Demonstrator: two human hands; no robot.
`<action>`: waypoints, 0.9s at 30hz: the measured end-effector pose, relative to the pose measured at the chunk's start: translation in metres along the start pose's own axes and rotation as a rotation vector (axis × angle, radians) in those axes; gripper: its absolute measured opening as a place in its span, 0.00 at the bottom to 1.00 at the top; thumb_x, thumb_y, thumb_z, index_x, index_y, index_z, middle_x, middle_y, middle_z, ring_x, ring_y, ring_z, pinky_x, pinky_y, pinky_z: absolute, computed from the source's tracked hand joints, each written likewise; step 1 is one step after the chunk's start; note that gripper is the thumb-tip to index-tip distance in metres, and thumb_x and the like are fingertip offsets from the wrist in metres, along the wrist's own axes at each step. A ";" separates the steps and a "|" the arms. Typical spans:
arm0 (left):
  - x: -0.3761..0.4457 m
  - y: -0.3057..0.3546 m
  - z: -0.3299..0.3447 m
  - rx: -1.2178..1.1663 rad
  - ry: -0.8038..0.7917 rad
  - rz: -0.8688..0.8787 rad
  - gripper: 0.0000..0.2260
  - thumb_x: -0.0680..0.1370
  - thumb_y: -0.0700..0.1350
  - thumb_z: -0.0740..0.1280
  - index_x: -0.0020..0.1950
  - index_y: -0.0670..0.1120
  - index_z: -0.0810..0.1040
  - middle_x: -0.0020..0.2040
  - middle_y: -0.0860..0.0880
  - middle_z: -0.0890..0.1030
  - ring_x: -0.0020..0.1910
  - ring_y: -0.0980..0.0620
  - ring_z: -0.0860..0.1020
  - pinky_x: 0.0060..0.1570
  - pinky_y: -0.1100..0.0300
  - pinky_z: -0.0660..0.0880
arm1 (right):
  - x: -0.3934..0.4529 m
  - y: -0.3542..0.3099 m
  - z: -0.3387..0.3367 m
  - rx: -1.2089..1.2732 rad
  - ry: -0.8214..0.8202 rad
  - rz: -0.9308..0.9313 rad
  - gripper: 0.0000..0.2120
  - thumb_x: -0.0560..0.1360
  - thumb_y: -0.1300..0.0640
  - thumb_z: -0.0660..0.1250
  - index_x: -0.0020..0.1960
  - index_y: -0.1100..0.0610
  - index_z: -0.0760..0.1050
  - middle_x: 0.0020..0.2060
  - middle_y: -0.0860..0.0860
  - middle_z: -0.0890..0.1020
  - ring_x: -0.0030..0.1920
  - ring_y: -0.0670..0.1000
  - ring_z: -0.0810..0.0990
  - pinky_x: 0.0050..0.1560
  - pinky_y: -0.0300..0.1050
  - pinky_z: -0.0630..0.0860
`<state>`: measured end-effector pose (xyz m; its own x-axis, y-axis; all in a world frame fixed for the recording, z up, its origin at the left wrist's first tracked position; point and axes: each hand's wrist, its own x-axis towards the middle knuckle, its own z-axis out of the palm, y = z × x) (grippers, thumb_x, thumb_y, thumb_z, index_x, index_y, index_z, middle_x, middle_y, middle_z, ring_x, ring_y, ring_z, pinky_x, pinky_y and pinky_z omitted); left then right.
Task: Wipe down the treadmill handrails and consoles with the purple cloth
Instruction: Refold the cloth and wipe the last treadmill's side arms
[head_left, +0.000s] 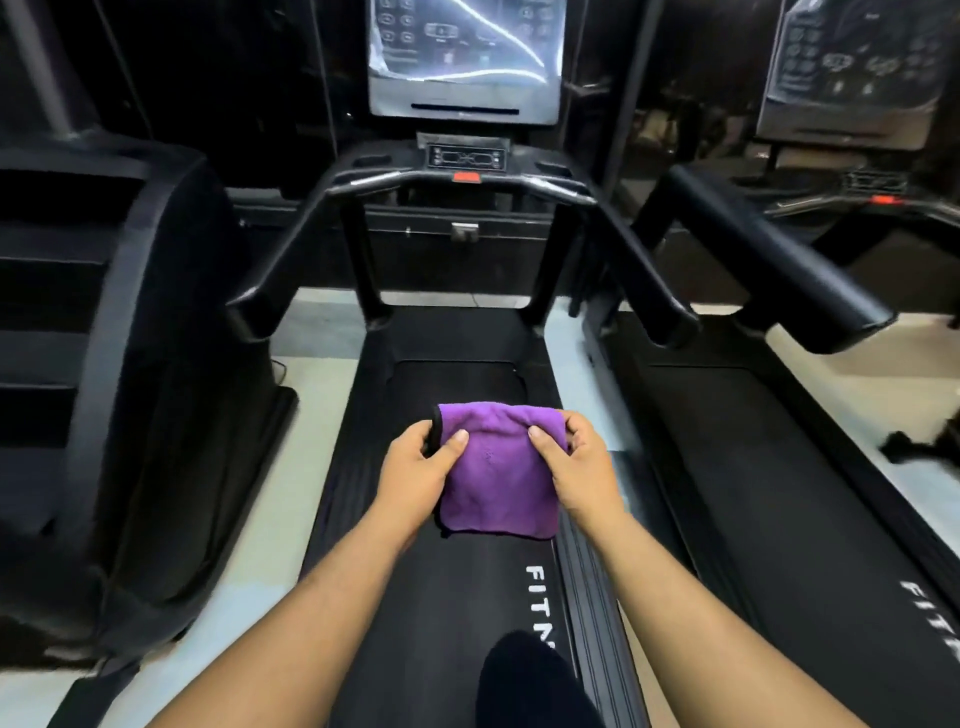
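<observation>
Both hands hold the purple cloth (498, 478) up in front of the body, over the treadmill belt (441, 597). Left hand (415, 467) pinches the left edge w/ thumb on top. Right hand (576, 462) pinches the right edge the same way. The cloth looks soft, light and floppy, so I think it's best bunched in one hand to rub. Handrails (634, 260) and console (462, 57) sit well ahead, not touched. Console top is cut off, shiny and blurry. Fingers under the cloth are hidden.
</observation>
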<state>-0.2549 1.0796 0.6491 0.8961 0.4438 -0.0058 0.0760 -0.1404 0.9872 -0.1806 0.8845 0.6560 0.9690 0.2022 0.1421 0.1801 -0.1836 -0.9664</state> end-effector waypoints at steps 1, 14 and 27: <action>0.019 0.005 0.012 -0.005 -0.012 -0.019 0.07 0.79 0.50 0.73 0.56 0.52 0.83 0.51 0.56 0.86 0.52 0.59 0.84 0.55 0.56 0.80 | 0.018 0.003 -0.006 0.001 0.022 0.025 0.06 0.79 0.57 0.72 0.53 0.48 0.78 0.47 0.40 0.85 0.50 0.40 0.83 0.49 0.33 0.77; 0.182 0.147 0.135 0.132 -0.233 -0.149 0.08 0.80 0.49 0.72 0.57 0.50 0.82 0.50 0.55 0.87 0.49 0.57 0.84 0.55 0.54 0.81 | 0.195 -0.073 -0.126 -0.198 0.208 0.229 0.05 0.79 0.53 0.71 0.53 0.47 0.78 0.47 0.42 0.84 0.48 0.40 0.82 0.49 0.36 0.76; 0.331 0.131 0.268 0.209 -0.416 -0.237 0.08 0.79 0.53 0.71 0.51 0.49 0.81 0.42 0.52 0.83 0.43 0.48 0.82 0.45 0.54 0.78 | 0.344 -0.057 -0.175 -0.747 0.380 0.333 0.15 0.81 0.51 0.67 0.63 0.54 0.68 0.52 0.55 0.83 0.51 0.63 0.82 0.45 0.51 0.72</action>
<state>0.1687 0.9706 0.7335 0.9385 0.1014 -0.3301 0.3453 -0.2711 0.8985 0.1716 0.7961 0.7977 0.9574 -0.2805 0.0690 -0.1853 -0.7798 -0.5980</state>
